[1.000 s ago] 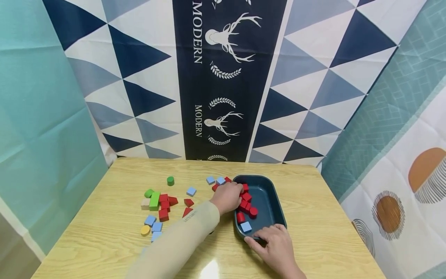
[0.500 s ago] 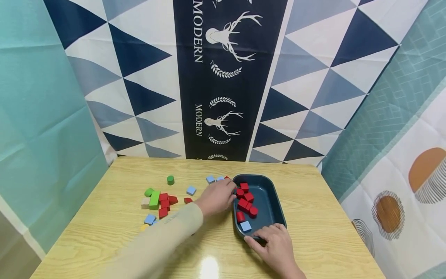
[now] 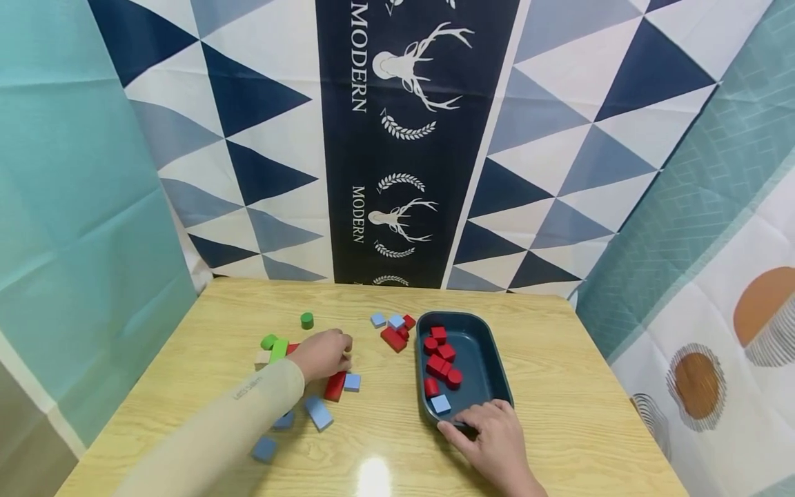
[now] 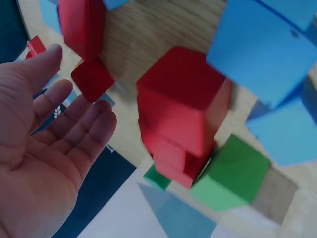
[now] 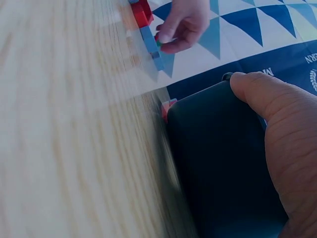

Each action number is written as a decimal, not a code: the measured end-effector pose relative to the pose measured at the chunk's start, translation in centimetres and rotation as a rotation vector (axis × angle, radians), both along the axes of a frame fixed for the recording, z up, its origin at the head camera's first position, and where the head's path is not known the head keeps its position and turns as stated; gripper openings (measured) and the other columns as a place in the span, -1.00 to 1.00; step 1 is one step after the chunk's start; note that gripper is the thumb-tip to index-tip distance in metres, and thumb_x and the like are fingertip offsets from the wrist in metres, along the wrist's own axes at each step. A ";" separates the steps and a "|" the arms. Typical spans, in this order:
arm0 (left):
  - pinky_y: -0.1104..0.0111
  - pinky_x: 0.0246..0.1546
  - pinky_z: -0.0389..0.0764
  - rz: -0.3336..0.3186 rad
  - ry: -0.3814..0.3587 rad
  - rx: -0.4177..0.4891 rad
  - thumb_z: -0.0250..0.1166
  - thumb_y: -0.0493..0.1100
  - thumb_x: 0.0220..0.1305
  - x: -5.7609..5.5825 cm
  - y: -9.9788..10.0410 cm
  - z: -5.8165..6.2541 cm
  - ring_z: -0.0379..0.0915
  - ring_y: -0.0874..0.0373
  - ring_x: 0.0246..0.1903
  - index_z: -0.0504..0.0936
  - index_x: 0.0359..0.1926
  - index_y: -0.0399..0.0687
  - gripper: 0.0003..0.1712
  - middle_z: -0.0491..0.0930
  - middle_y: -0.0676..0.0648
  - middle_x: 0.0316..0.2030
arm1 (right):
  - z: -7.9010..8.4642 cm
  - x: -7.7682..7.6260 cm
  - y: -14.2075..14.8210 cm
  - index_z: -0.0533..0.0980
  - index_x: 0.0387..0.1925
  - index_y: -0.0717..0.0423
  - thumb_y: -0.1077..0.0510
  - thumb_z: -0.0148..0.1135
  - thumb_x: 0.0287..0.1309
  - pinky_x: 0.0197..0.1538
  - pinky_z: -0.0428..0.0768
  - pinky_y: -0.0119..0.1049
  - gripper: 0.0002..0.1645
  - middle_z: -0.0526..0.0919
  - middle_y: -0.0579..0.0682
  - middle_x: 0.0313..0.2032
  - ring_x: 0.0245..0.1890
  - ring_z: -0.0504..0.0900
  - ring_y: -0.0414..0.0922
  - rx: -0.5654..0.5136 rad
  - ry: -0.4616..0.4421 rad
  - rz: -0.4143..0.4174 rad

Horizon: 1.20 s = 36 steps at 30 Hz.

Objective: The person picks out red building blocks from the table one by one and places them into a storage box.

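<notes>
My left hand (image 3: 319,353) hovers over the left-hand pile of blocks, palm bare in the left wrist view. Its fingers (image 4: 94,124) are loosely bent and hold nothing. Just beyond the fingertips is a small red block (image 4: 92,79); a larger red block (image 4: 185,79) stands to the side. A long red block (image 3: 335,386) shows below the hand. My right hand (image 3: 493,438) grips the near rim of a dark blue tray (image 3: 472,352), thumb outside. Inside the tray, along its left side, lie several red blocks (image 3: 437,366) and one light blue block (image 3: 440,404).
Left of the tray sits a small group of red blocks (image 3: 394,339) and light blue blocks (image 3: 396,322). A green cylinder (image 3: 307,320) stands farther back. Blue blocks (image 3: 319,413) lie nearer the front, and a green block (image 3: 279,351) is at the left. Patterned cloth surrounds the table.
My left hand has moved left from the tray's left edge to the block pile, uncovering the red blocks beside the tray. My right hand has stayed on the rim.
</notes>
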State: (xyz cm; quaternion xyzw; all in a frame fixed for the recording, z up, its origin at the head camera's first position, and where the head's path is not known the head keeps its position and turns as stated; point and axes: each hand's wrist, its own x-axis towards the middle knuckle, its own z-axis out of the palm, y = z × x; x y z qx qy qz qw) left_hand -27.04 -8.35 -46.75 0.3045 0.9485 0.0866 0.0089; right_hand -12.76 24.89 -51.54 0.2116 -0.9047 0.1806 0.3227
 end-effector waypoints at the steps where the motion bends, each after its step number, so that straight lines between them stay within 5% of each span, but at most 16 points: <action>1: 0.29 -0.31 0.61 0.006 -0.006 -0.003 0.45 -0.13 0.17 -0.1 0.1 -0.2 0.40 0.18 -0.45 0.62 -0.29 -0.12 -0.80 0.51 0.02 -0.45 | 0.0 0.0 0.0 0.64 -0.67 -0.27 -0.32 0.45 -0.08 -0.24 0.45 -0.11 -0.67 0.59 -0.40 -0.62 -0.52 0.49 -0.34 0.003 -0.004 0.000; 8: 0.27 -0.18 0.64 0.019 -0.034 0.010 0.44 -0.27 0.14 -0.9 1.6 -0.6 0.51 0.13 -0.30 0.62 -0.13 -0.16 -0.73 0.61 -0.06 -0.30 | 0.1 0.1 0.2 0.65 -0.67 -0.25 -0.31 0.45 -0.08 -0.24 0.45 -0.09 -0.67 0.60 -0.38 -0.62 -0.53 0.50 -0.32 0.003 -0.006 -0.006; 12: 0.21 0.00 0.59 -0.001 -0.062 0.195 0.44 -0.26 0.17 -1.3 4.4 0.7 0.50 0.07 -0.06 0.47 0.19 -0.23 -0.43 0.58 -0.16 -0.02 | 0.3 0.2 0.5 0.65 -0.67 -0.25 -0.31 0.46 -0.08 -0.24 0.45 -0.09 -0.67 0.60 -0.38 -0.61 -0.52 0.50 -0.33 0.004 -0.005 -0.010; 17: 0.28 -0.03 0.59 -0.083 -0.100 0.371 0.46 -0.20 0.17 0.0 10.2 3.1 0.47 0.15 -0.10 0.38 0.29 -0.18 -0.30 0.56 -0.13 0.01 | 0.6 0.1 0.4 0.66 -0.65 -0.24 -0.32 0.45 -0.07 -0.24 0.47 -0.08 -0.66 0.62 -0.36 -0.60 -0.51 0.51 -0.32 0.014 -0.008 -0.009; 21: 0.41 -0.12 0.60 -0.197 -0.109 0.222 0.48 -0.09 0.16 1.3 13.7 3.0 0.43 0.27 -0.21 0.46 0.23 -0.08 -0.36 0.59 -0.01 -0.08 | 0.4 0.2 0.2 0.66 -0.64 -0.24 -0.32 0.44 -0.06 -0.24 0.46 -0.09 -0.66 0.62 -0.36 -0.60 -0.50 0.52 -0.33 0.015 -0.017 -0.008; 25: 0.43 -0.08 0.59 -0.242 -0.039 0.056 0.49 -0.03 0.13 1.6 15.3 1.9 0.42 0.29 -0.21 0.55 0.11 0.03 -0.47 0.59 0.08 -0.11 | 0.1 0.1 0.0 0.67 -0.63 -0.23 -0.31 0.44 -0.06 -0.23 0.46 -0.09 -0.67 0.62 -0.35 -0.60 -0.50 0.51 -0.32 0.008 -0.015 -0.002; 36: 0.47 -0.15 0.60 -0.214 -0.046 0.058 0.42 -0.01 0.22 1.5 15.7 1.1 0.38 0.33 -0.31 0.64 -0.06 0.13 -0.72 0.58 0.14 -0.23 | 0.0 0.1 0.1 0.65 -0.64 -0.22 -0.31 0.43 -0.04 -0.25 0.44 -0.07 -0.66 0.62 -0.34 -0.60 -0.52 0.51 -0.29 0.012 -0.002 -0.001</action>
